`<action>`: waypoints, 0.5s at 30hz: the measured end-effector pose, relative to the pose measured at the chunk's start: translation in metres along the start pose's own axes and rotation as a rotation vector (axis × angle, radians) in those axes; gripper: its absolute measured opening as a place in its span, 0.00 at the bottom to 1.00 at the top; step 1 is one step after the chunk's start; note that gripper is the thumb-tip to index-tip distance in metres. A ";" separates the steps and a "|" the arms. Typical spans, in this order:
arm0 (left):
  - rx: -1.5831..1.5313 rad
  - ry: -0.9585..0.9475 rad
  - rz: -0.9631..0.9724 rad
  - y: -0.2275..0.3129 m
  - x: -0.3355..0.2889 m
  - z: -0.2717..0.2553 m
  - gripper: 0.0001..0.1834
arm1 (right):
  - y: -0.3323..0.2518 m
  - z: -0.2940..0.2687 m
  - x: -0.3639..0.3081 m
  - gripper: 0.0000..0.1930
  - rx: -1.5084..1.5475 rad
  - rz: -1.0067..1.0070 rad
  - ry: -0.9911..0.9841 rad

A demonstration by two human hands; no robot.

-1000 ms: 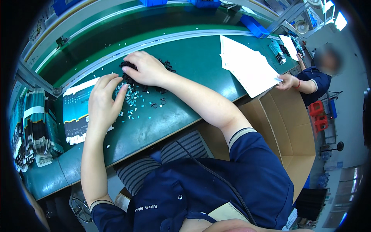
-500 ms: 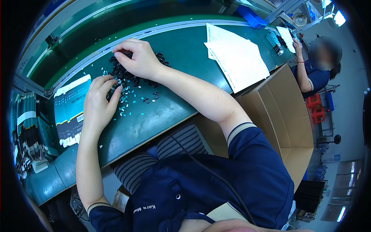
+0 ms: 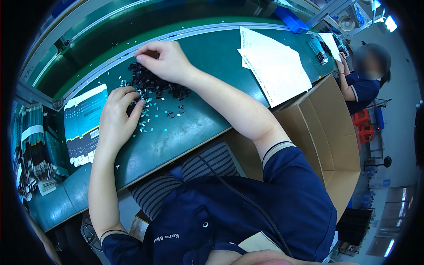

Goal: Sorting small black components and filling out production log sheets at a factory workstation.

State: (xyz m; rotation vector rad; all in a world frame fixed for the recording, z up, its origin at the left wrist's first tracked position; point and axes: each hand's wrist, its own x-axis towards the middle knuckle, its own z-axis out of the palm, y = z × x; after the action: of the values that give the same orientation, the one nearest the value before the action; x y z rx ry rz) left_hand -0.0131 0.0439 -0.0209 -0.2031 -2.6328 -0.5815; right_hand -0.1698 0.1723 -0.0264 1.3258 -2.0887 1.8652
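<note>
A heap of small black curled pieces (image 3: 154, 85) lies on the green worktop, with small white and light-blue bits (image 3: 148, 111) strewn around its near and left sides. My right hand (image 3: 167, 62) hangs over the far part of the heap, fingers bent and thumb tip against the index finger; whatever sits in that pinch is hidden. At the heap's left edge rests my left hand (image 3: 117, 115), its fingers curved and the thumb apart from them. Something dark shows in that gap, and I cannot tell if it is held. Two loose black loops (image 3: 176, 111) lie nearer me.
Flat printed teal cartons (image 3: 85, 117) lie left of my left hand, beside a banded carton stack (image 3: 35, 143). Paper sheets (image 3: 278, 70) cover the worktop at right. An open cardboard box (image 3: 329, 132) stands by my right elbow. A co-worker (image 3: 360, 86) works beyond it.
The whole view has shifted slightly. My right hand has moved a little farther away, uncovering more of the black heap. My left hand stays by the heap. The co-worker's hands have moved.
</note>
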 end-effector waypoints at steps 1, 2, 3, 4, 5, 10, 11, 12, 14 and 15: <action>-0.002 0.001 -0.002 0.000 0.000 0.000 0.11 | 0.002 -0.004 0.003 0.08 -0.007 0.044 -0.004; -0.003 0.006 0.002 0.000 0.000 0.000 0.11 | 0.004 -0.010 0.005 0.08 0.061 0.131 -0.014; 0.002 0.013 0.007 0.000 0.000 -0.001 0.11 | 0.006 -0.017 0.009 0.08 -0.036 0.129 0.003; -0.005 0.015 0.009 0.000 -0.001 -0.001 0.11 | 0.007 -0.023 0.012 0.08 -0.082 0.103 0.028; -0.011 0.018 0.000 0.000 -0.001 -0.001 0.11 | 0.009 -0.030 0.015 0.08 -0.129 0.078 0.054; -0.029 0.029 -0.012 -0.002 -0.001 -0.003 0.11 | 0.017 -0.050 0.021 0.09 -0.255 0.247 0.119; -0.035 0.029 -0.018 -0.002 0.000 -0.003 0.11 | 0.019 -0.051 0.021 0.09 -0.254 0.236 0.119; -0.036 0.035 -0.018 -0.002 0.000 -0.003 0.11 | 0.022 -0.050 0.021 0.09 -0.304 0.250 0.139; -0.040 0.029 -0.023 -0.003 -0.001 -0.003 0.11 | 0.028 -0.056 0.022 0.09 -0.357 0.262 0.165; -0.030 0.026 -0.032 -0.003 0.000 -0.003 0.11 | 0.030 -0.060 0.022 0.09 -0.442 0.261 0.124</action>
State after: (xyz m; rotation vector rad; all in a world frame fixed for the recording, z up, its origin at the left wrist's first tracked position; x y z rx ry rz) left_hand -0.0125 0.0401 -0.0197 -0.1619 -2.6076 -0.6307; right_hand -0.2314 0.2073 -0.0216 0.8510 -2.5032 1.3863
